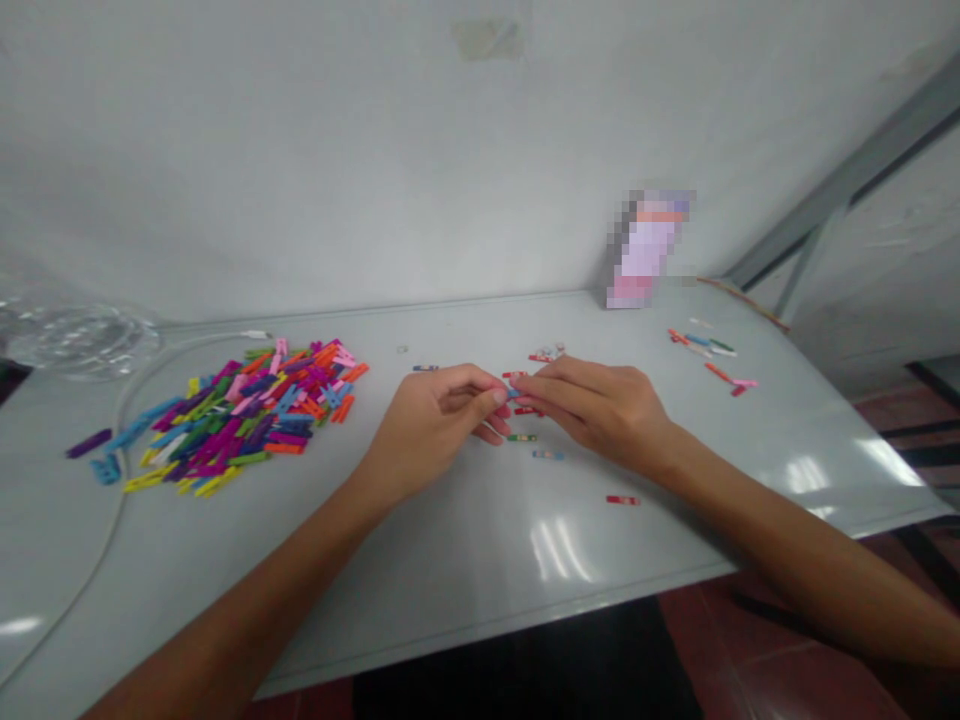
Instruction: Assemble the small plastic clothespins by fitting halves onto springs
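My left hand (442,420) and my right hand (600,400) meet over the middle of the table, fingertips almost touching. Both pinch a small blue clothespin piece (513,394), mostly covered by the fingers. Under and around the hands lie loose clothespin halves: a green half (523,437), a light blue half (548,455), a red half (623,500) nearer the front, and several red ones partly behind my right hand. A dark blue half (426,368) lies behind my left hand. Small metal springs (551,351) rest just beyond my right hand.
A big heap of colourful clothespins (240,415) spreads on the left, beside a white cable (116,500). Clear plastic wrap (82,340) lies at the far left. More clothespins (709,344) are scattered at the right. A blurred pink package (646,250) leans on the wall.
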Available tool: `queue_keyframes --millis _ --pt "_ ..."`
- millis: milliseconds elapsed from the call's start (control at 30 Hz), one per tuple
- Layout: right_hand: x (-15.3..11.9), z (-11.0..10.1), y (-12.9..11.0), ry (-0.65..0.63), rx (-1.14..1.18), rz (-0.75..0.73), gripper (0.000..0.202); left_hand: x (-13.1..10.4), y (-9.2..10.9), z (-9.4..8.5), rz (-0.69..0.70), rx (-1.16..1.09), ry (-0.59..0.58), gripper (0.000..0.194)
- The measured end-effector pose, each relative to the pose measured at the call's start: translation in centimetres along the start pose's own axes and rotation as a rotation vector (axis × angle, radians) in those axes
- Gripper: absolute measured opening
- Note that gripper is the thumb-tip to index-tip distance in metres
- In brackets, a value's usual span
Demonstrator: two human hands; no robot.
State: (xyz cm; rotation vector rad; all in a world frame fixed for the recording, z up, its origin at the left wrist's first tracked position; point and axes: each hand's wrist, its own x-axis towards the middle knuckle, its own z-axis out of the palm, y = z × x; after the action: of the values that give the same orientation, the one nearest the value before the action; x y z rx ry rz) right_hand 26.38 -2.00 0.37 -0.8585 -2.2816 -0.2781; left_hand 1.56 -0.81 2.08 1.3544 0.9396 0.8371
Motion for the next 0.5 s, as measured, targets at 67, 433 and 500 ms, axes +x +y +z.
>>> queue_keyframes --millis 67,433,500 --pt "0.00 -0.04 0.05 -0.008 0.000 -0.019 0.021 -0.02 -0.12 0.11 0.041 0.075 0.026 0.015" --pt "-0.33 -0.12 0.00 -0.088 -0.029 -0.067 0.021 -0.21 0.29 -0.19 0.094 0.307 0.032 0.014" --pt "-0.14 -0.10 -0.10 -0.066 -0.022 -0.084 0.020 -0.19 0.30 -0.39 0.105 0.317 0.027 0.014"
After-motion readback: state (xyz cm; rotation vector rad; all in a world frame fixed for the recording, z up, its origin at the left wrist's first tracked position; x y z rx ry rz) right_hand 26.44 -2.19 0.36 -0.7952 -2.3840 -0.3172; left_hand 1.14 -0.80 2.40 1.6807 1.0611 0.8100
